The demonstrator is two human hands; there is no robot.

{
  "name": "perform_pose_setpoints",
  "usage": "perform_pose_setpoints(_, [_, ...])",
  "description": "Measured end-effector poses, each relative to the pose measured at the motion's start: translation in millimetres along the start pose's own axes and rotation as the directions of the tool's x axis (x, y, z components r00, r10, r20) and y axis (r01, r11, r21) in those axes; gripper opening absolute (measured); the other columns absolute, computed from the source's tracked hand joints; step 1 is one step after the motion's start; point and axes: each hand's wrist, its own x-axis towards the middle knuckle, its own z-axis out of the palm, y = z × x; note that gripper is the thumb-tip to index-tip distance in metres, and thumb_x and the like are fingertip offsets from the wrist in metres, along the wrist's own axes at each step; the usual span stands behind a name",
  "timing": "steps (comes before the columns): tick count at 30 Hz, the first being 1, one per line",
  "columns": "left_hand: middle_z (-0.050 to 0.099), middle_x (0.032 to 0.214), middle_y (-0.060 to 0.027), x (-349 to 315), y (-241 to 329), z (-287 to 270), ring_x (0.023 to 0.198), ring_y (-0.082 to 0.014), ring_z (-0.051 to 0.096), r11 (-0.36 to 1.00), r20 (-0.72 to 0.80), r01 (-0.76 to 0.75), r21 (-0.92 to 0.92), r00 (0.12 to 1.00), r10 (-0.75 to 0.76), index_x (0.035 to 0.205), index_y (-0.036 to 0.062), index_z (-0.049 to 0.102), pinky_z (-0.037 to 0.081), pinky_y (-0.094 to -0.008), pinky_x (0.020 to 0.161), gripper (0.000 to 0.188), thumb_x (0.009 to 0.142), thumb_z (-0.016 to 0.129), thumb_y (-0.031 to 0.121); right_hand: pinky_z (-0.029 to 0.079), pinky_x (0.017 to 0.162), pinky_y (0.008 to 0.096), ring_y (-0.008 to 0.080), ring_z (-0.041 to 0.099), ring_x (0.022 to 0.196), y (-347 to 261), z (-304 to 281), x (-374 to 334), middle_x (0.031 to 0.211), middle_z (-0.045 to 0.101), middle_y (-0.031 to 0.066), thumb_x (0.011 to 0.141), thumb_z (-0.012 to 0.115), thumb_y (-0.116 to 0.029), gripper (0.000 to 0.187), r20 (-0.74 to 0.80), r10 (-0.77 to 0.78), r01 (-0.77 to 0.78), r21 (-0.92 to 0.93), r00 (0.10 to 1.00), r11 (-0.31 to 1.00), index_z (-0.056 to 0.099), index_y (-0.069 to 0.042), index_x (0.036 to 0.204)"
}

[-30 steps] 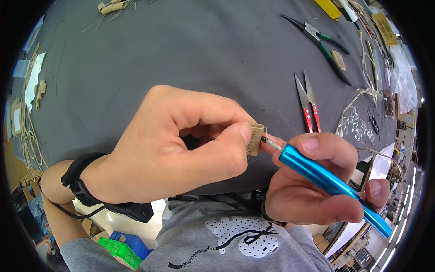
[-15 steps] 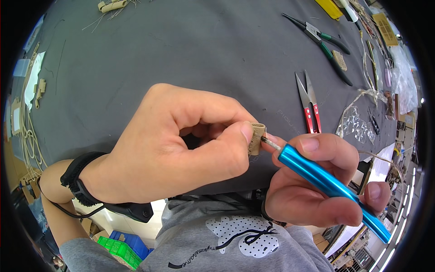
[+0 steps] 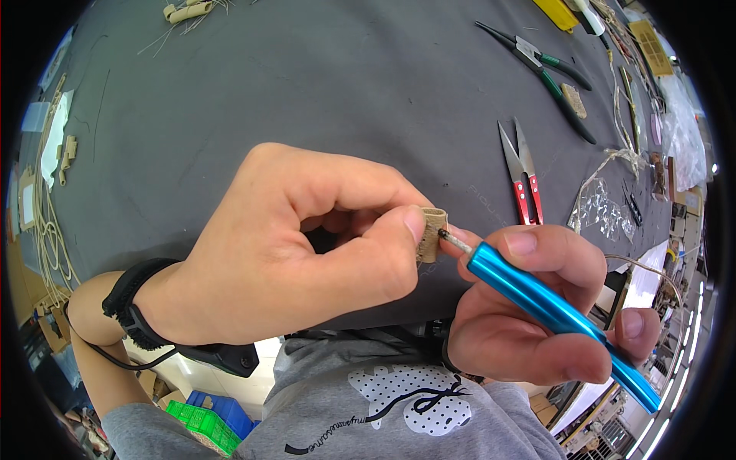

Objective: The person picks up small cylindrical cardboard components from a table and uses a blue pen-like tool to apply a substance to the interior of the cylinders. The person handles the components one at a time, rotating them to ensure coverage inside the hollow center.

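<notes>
Between thumb and forefinger, my left hand [image 3: 299, 245] pinches a small tan tube-like loop [image 3: 432, 234], which looks like leather or fabric with a stitched edge. My right hand [image 3: 537, 307] is closed round a shiny blue pen-shaped tool [image 3: 552, 307] with a thin pale shaft and a dark tip. That dark tip meets the loop's right edge; a right fingertip shows just behind it. Red-handled thread snips [image 3: 522, 172] lie beyond my right hand, blades apart. Farther off are long-nosed pliers [image 3: 540, 69] with green and black handles, beside a tan scrap [image 3: 573, 100].
Tan rolled pieces with loose threads [image 3: 188, 11] lie at the far left of the dark grey table [image 3: 253, 84]. Pale cord [image 3: 50, 238] runs along the left edge. Clear plastic [image 3: 606, 203] and tweezers [image 3: 632, 205] are at right. Green [image 3: 203, 429] and blue [image 3: 222, 410] baskets stand below.
The tool's tip and the loop have shifted very slightly left. Both hands keep nearly the same pose and hold.
</notes>
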Motion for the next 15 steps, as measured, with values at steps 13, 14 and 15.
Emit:
perform_pose_setpoints(13, [0.051, 0.055, 0.0006, 0.6, -0.6, 1.1, 0.044, -0.0004, 0.037, 1.000, -0.010, -0.024, -0.013, 1.000, 0.024, 0.084, -0.0058, 0.059, 0.025, -0.0162, 0.039, 0.026, 0.083, 0.048, 0.018, 0.048, 0.035, 0.0262, 0.0189, 0.048, 0.041, 0.9, 0.4, 0.9, 0.072, 0.051, 0.0199, 0.089, 0.024, -0.037, 0.030, -0.019, 0.022, -0.021, 0.059, 1.000, 0.998, 0.024, -0.018, 0.112])
perform_pose_setpoints(14, [0.051, 0.054, 0.0007, 0.5, -0.7, 1.2, 0.044, -0.0004, 0.037, 1.000, -0.010, -0.021, -0.013, 1.000, 0.021, 0.084, -0.0058, 0.059, 0.025, -0.0162, 0.039, 0.026, 0.083, 0.048, 0.018, 0.048, 0.034, 0.0262, 0.0189, 0.048, 0.040, 0.9, 0.2, 0.7, 0.072, 0.051, 0.0196, 0.089, 0.024, -0.037, 0.030, -0.021, 0.025, -0.023, 0.062, 0.999, 0.998, 0.024, -0.017, 0.111])
perform_pose_setpoints(15, [0.051, 0.054, 0.0008, 0.5, -0.5, 1.2, 0.044, -0.0003, 0.037, 1.000, -0.011, -0.018, -0.013, 1.000, 0.017, 0.084, -0.0057, 0.059, 0.025, -0.0162, 0.039, 0.026, 0.083, 0.048, 0.018, 0.048, 0.034, 0.0262, 0.0188, 0.048, 0.040, 0.5, 0.7, 0.8, 0.071, 0.051, 0.0194, 0.089, 0.024, -0.037, 0.030, -0.020, 0.027, -0.025, 0.070, 0.999, 0.997, 0.024, -0.017, 0.111])
